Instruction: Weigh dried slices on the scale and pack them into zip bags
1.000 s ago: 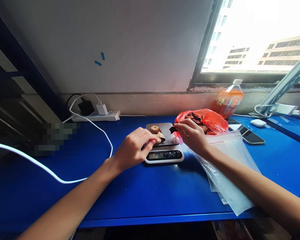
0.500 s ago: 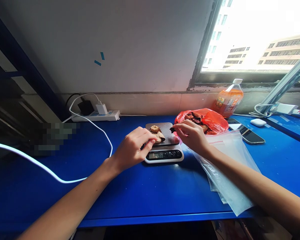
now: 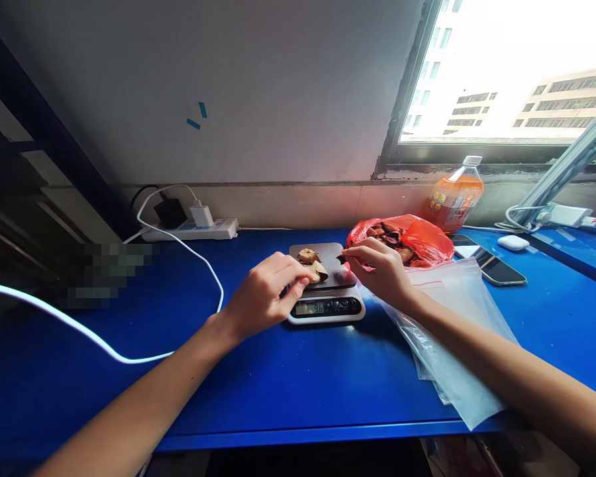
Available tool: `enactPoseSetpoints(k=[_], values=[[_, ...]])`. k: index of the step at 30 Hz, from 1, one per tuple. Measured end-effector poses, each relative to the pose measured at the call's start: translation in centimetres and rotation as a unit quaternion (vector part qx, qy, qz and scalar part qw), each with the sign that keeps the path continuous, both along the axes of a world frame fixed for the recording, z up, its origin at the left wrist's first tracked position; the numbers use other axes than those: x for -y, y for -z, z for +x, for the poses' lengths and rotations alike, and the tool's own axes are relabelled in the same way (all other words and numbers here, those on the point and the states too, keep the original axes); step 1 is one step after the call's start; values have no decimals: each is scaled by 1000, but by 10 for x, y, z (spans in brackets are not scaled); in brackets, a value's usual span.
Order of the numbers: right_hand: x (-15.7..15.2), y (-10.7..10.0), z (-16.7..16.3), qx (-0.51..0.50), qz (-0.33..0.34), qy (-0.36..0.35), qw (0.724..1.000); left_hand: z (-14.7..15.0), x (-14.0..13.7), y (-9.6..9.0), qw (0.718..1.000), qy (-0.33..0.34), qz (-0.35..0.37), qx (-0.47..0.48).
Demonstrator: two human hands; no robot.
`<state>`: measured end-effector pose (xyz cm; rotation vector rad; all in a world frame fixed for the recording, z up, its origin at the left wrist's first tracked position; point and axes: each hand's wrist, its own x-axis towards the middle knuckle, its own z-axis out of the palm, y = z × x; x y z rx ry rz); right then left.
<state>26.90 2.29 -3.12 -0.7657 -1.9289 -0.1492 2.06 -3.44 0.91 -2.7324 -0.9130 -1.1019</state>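
Observation:
A kitchen scale [image 3: 326, 309] with a metal plate sits on the blue desk, its display showing what looks like 96. On the plate lie pale brown pieces of dried peel [image 3: 308, 256]. My left hand [image 3: 271, 288] is closed at the plate's left side, thumb and fingers pinching a pale piece of dried peel [image 3: 319, 271]. Between the fingertips of my right hand [image 3: 380, 268] is a small dark piece of dried peel [image 3: 341, 258], over the plate's right edge. Behind that hand, a red plastic bag [image 3: 430, 240] stands open with several dark reddish-brown peel pieces inside.
Clear zip bags [image 3: 457, 331] lie under my right forearm. A phone [image 3: 499, 267], a white earphone case [image 3: 513, 243] and a bottle of orange drink [image 3: 459, 195] are at the right. At the left, a white cable [image 3: 198, 257] runs from a power strip [image 3: 221, 229].
My right fingertips have turned slightly, so less of the dark peel piece shows. Both hands otherwise stay in place, and the scale's display looks the same.

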Motion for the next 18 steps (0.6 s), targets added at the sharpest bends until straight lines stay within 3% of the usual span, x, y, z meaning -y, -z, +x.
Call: enactPoseSetpoints(k=[6,18], values=[[1,1,-1,-3,-32,-4,999,0,0,-1,1000,2,13,1],[0,1,-2,6,-10,1,1000,1,0,1,1000,4,9,-2]])
